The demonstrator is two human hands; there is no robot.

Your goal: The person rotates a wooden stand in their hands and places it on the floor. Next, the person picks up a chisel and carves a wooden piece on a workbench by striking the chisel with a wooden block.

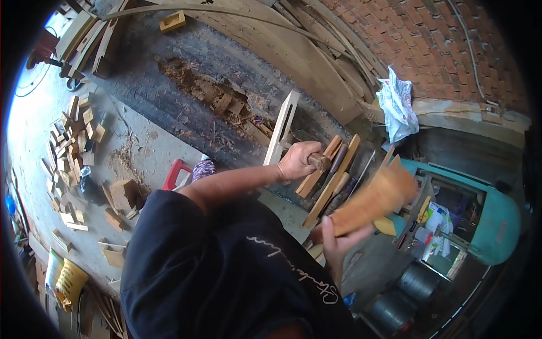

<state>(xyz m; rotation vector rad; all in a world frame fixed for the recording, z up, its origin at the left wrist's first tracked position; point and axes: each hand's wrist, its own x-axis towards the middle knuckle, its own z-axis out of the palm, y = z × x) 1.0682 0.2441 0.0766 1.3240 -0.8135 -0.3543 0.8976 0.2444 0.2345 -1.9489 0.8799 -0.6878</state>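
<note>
My left hand [300, 163] is closed round the wooden handle of a chisel [319, 163]. The chisel's blade reaches toward a pale slotted wooden piece [281, 129], where its tip is hard to make out. In my right hand [342, 242] is a wooden mallet [372, 200], raised and smeared by motion, apart from the chisel. Between the hands lie wooden bars [334, 182] and several tools with handles [339, 183] in a row.
A teal machine-like case [497, 226] holding tools and bags stands at the right. Small wood blocks [73, 141] litter the floor at left. Beyond my hands, the dark bench [169, 101] has a worn hollow with chips. A white plastic bag [397, 104] hangs near the brick wall [429, 45].
</note>
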